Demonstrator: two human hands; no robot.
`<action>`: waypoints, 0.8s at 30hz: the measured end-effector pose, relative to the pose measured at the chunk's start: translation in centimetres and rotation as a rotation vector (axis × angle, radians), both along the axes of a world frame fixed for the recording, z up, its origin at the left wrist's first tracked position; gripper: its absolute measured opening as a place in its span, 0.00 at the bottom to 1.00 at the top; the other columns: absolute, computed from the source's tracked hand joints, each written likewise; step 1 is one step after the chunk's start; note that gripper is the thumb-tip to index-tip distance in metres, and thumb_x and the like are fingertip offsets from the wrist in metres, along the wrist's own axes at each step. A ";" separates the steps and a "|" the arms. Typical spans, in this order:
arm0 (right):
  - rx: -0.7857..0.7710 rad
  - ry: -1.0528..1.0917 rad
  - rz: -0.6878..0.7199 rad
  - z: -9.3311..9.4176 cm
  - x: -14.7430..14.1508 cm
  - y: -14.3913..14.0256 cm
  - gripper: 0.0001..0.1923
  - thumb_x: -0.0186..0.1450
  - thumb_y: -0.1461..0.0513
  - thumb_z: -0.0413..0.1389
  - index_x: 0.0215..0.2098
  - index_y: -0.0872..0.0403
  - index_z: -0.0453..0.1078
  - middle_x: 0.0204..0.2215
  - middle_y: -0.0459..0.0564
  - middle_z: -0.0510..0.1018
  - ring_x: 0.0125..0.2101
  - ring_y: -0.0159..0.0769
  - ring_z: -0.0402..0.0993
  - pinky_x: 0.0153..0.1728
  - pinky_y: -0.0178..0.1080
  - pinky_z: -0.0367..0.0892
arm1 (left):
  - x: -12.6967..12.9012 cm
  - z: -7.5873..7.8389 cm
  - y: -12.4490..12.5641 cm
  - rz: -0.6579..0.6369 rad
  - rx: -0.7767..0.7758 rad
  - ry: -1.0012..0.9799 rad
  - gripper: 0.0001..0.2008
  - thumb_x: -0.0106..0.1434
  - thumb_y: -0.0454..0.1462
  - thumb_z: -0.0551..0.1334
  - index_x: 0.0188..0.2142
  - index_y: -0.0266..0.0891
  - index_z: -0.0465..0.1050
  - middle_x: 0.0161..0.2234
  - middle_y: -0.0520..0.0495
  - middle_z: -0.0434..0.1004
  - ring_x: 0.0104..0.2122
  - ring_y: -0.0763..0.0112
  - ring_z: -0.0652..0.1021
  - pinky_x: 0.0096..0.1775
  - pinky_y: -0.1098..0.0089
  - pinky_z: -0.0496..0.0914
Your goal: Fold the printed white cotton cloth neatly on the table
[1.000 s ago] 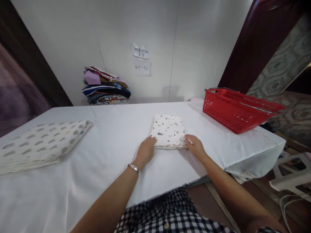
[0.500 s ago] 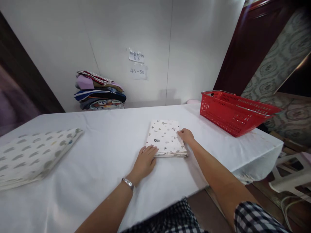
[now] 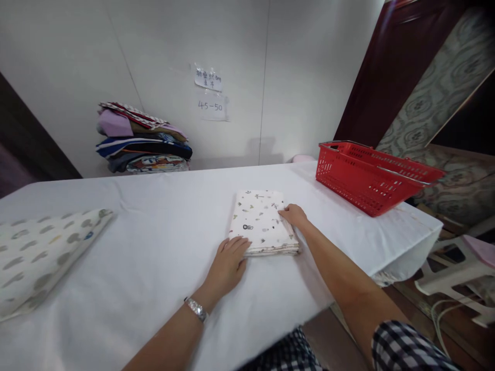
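A white folded cloth with small printed figures lies on the white-covered table in front of me. Several layers show along its near edge. My left hand rests at its near left corner, fingers stretched out over the fabric. At the right edge, my right hand has its fingers closed on the cloth, with the fingertips partly hidden. Off to the left lies another folded cloth, white with grey shapes, which neither hand touches.
A red plastic basket stands at the table's right end. Stacked fabrics sit by the wall at the back left. Paper notes hang on the wall. A stool is at the right, below the tabletop.
The camera view has shifted slightly, so the wall notes, fabric stack and left cloth appear farther left. Both hands keep nearly the same places on the folded cloth.
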State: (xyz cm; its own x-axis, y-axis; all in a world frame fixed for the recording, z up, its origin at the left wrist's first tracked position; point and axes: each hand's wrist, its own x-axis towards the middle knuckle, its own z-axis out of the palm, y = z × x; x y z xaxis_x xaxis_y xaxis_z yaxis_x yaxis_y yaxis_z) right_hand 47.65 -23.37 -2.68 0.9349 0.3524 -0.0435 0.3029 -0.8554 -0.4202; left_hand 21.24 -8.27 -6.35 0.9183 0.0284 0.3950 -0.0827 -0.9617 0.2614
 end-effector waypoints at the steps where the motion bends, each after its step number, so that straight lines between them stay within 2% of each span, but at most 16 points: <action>1: 0.003 0.004 0.000 0.0 0.1 0.1 0.15 0.58 0.53 0.58 0.35 0.57 0.75 0.35 0.55 0.79 0.37 0.41 0.73 0.29 0.34 0.57 | 0.0 0.0 0.0 -0.003 0.000 0.002 0.23 0.62 0.32 0.52 0.57 0.42 0.62 0.57 0.47 0.67 0.58 0.60 0.65 0.59 0.50 0.58; 4: 0.022 0.017 0.009 -0.1 0.5 0.3 0.12 0.55 0.55 0.59 0.30 0.57 0.75 0.31 0.54 0.79 0.34 0.39 0.73 0.27 0.33 0.56 | -0.1 -0.1 0.1 -0.006 -0.001 0.006 0.23 0.62 0.31 0.53 0.57 0.42 0.61 0.58 0.47 0.67 0.58 0.60 0.65 0.59 0.50 0.58; 8: 0.073 0.016 0.015 -0.3 0.6 0.0 0.11 0.55 0.56 0.59 0.29 0.57 0.74 0.28 0.50 0.78 0.30 0.35 0.72 0.25 0.32 0.56 | -0.1 -0.2 0.1 -0.003 -0.004 0.009 0.24 0.62 0.31 0.52 0.58 0.42 0.61 0.58 0.47 0.66 0.59 0.60 0.64 0.59 0.50 0.58; 14: 0.101 -0.043 -0.003 -0.2 -0.2 -0.6 0.09 0.58 0.58 0.55 0.33 0.55 0.73 0.33 0.48 0.78 0.35 0.34 0.71 0.28 0.31 0.56 | -0.1 -0.2 0.1 -0.001 -0.007 0.001 0.23 0.62 0.31 0.52 0.57 0.43 0.61 0.58 0.47 0.67 0.59 0.61 0.64 0.59 0.50 0.58; 20: 0.057 0.004 -0.003 0.4 -0.4 -0.6 0.16 0.56 0.52 0.58 0.33 0.56 0.73 0.35 0.53 0.78 0.35 0.39 0.71 0.28 0.33 0.55 | -0.1 -0.2 0.2 -0.003 -0.002 -0.014 0.23 0.61 0.31 0.52 0.57 0.43 0.62 0.57 0.47 0.67 0.58 0.61 0.65 0.59 0.51 0.59; 24: 0.076 0.044 0.002 0.6 -0.2 -0.6 0.13 0.55 0.54 0.60 0.31 0.56 0.73 0.33 0.51 0.78 0.34 0.37 0.71 0.27 0.33 0.55 | 0.0 -0.3 0.2 -0.006 -0.002 -0.023 0.23 0.61 0.31 0.53 0.57 0.42 0.62 0.57 0.47 0.68 0.58 0.60 0.65 0.58 0.50 0.59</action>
